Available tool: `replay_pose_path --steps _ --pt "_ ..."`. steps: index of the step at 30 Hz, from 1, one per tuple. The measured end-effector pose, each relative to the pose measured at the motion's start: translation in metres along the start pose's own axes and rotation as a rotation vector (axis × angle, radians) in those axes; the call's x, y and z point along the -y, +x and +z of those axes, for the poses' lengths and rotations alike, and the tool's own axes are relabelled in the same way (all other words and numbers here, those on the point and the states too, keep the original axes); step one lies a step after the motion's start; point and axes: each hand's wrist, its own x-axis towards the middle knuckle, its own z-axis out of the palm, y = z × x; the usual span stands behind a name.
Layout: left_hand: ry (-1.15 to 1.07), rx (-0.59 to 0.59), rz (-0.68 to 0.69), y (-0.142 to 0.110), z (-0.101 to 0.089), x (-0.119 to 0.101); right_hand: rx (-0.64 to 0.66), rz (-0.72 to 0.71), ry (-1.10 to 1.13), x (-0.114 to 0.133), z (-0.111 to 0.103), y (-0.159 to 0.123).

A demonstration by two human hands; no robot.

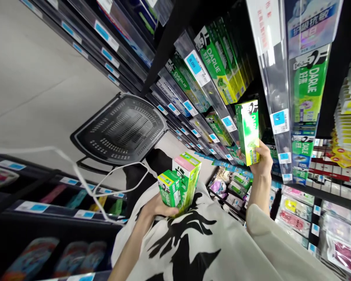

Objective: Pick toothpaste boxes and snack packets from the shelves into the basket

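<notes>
Most fingers of my left hand [158, 206] vanish behind green cartons [188, 183], glare washes out part of the box [249, 134] in my right hand [263, 159], and packages [32, 258] at lower left blur beyond reading.

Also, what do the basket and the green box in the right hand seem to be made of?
Basket: probably moulded plastic, dark with a low sheen, judging by its regular slots.
Green box: likely coated cardboard, glossy, given its straight edges and bright glare.
</notes>
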Motion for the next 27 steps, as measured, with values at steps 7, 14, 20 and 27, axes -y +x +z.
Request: replay_pose_path --steps 7,14,20,27 --pt "-0.001 -0.009 0.107 0.006 0.003 0.001 -0.293 -0.26 -0.397 0.015 0.01 0.025" --pt "-0.149 -0.127 0.132 0.009 0.01 -0.003 -0.307 -0.457 -0.643 0.046 0.039 0.131" --pt "-0.379 -0.545 0.06 0.015 0.022 -0.024 -0.216 -0.319 -0.601 0.073 0.041 0.194" --pt "-0.518 -0.885 0.221 0.033 0.023 -0.037 -0.215 -0.677 -0.636 0.077 0.06 0.1"
